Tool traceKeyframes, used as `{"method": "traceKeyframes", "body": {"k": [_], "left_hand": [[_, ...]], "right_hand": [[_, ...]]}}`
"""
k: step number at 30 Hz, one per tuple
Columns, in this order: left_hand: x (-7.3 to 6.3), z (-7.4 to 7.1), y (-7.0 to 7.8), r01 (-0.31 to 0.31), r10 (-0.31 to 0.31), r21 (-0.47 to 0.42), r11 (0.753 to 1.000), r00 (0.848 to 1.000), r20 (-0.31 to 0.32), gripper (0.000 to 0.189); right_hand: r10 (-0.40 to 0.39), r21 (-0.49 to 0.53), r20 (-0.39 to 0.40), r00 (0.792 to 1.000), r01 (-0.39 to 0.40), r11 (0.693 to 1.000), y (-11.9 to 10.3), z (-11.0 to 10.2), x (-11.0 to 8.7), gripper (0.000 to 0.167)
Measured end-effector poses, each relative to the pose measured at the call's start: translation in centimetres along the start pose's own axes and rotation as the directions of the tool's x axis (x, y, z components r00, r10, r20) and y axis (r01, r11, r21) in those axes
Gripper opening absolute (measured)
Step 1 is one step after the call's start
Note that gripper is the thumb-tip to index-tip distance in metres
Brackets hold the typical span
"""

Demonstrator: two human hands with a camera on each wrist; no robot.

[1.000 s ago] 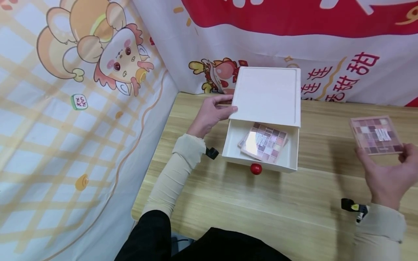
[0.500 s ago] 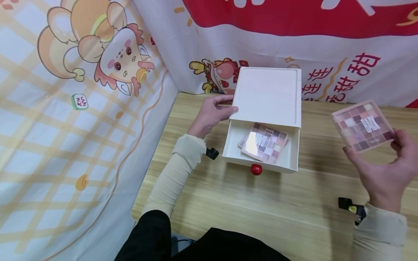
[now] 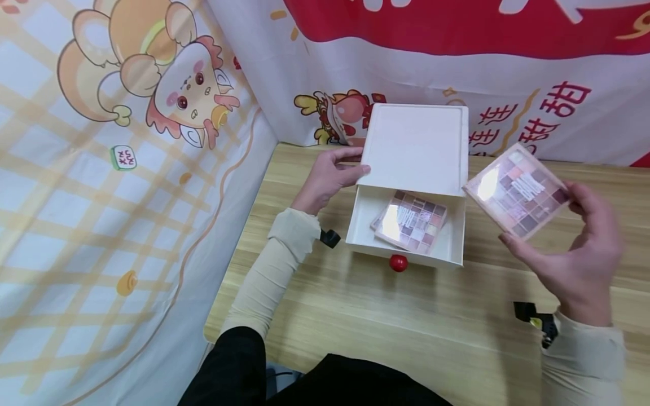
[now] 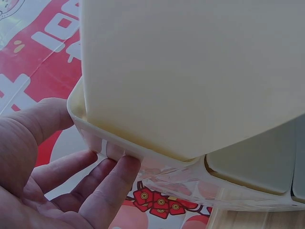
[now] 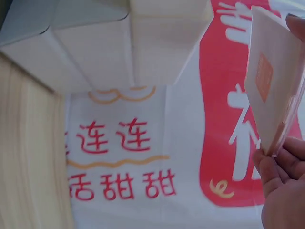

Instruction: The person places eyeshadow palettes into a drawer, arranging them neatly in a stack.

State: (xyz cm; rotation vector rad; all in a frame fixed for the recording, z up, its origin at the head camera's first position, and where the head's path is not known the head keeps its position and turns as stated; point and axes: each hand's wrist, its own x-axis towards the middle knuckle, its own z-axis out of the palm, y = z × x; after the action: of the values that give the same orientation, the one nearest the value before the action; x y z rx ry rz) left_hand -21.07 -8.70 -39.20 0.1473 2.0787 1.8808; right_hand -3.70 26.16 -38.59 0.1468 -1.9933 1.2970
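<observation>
A white drawer cabinet [image 3: 413, 148] stands on the table with its top drawer [image 3: 359, 217] pulled out. My left hand [image 3: 327, 176] holds the cabinet's left side, thumb at the front edge and fingers along the wall; in the left wrist view the left hand [image 4: 71, 176] is at its corner. In the drawer lies an eyeshadow palette [image 3: 412, 221], on top of another. To the right my right hand [image 3: 579, 254] grips a similar eyeshadow palette [image 3: 518, 192] by its edges, tilted above the table. The right wrist view shows that palette's pale back [image 5: 269, 81].
A red round knob [image 3: 398, 263] sticks out from the drawer's front. The wooden table [image 3: 406, 332] meets a printed cloth [image 3: 508, 84] behind it and another cloth [image 3: 127, 237] on the left.
My right hand has carried its palette leftward and up toward the cabinet, turning it on the way. My left hand, the cabinet and the drawer have stayed put.
</observation>
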Motion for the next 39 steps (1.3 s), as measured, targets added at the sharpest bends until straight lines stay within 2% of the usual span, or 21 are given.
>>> {"method": "traceKeyframes", "body": {"k": [5,10,14,23,29,36,39], "left_hand": [[0.1,0.0,-0.2,-0.005,0.005,-0.003,1.000,1.000,-0.001,0.047],[0.2,0.0,-0.1,0.000,0.000,-0.003,1.000,1.000,-0.003,0.048],[0.2,0.1,0.0,0.009,-0.009,-0.007,1.000,1.000,-0.003,0.048],[0.3,0.2,-0.1,0.008,-0.009,-0.010,1.000,1.000,-0.013,0.048],[0.2,0.1,0.0,0.014,-0.014,-0.003,1.000,1.000,-0.013,0.048],[0.2,0.1,-0.1,0.014,-0.014,-0.011,1.000,1.000,-0.013,0.048],[0.2,0.0,-0.1,0.016,-0.016,-0.012,1.000,1.000,-0.013,0.047]], "right_hand": [[-0.048,0.027,0.108,0.993,0.045,0.999,-0.6,0.8,0.4,0.100],[-0.112,-0.035,0.227,0.968,0.123,0.992,-1.0,1.9,0.6,0.108],[-0.113,-0.056,0.301,0.947,0.135,0.989,-1.1,2.7,0.4,0.111],[-0.089,-0.130,0.492,0.866,0.174,0.976,-1.1,4.2,0.3,0.119],[-0.055,-0.136,0.568,0.821,0.159,0.978,-1.6,5.2,0.3,0.119],[-0.036,-0.125,0.665,0.746,0.159,0.979,-2.1,5.9,0.5,0.115],[-0.039,-0.114,0.681,0.731,0.159,0.981,-2.2,6.0,0.6,0.115]]}}
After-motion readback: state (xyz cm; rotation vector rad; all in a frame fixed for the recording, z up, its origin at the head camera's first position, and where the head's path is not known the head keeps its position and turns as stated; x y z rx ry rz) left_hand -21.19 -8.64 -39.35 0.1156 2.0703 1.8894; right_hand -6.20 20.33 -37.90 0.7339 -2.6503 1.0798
